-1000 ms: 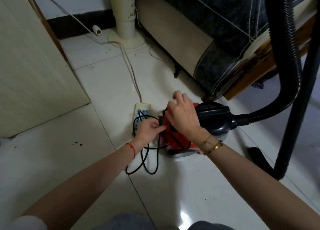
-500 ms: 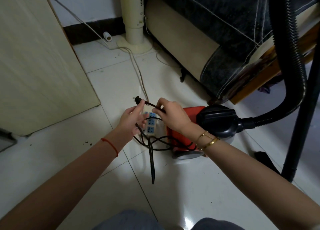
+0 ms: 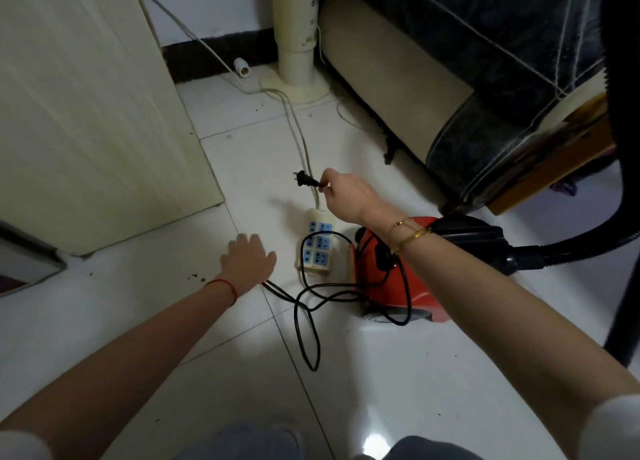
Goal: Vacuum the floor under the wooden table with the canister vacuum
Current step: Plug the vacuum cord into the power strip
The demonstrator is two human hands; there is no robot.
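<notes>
White floor tiles (image 3: 398,373) carry a red canister vacuum (image 3: 391,279) beside a power strip (image 3: 317,245). Right hand (image 3: 346,196) fingers pinch the light, rigid plug (image 3: 306,179) by its body; the limp cord (image 3: 308,321) trails. Left hand (image 3: 247,264) fingers are spread over the cord.

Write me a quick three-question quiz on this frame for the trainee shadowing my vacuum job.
1. True or false: the plug is already seated in the power strip.
2. Which hand pinches the plug? A) left hand B) right hand
3. Fill in: the loose black cord lies looped on the floor beside the red ____.

Key: 1 false, it is held above the floor beyond the strip; 2 B; 3 canister vacuum.
</notes>
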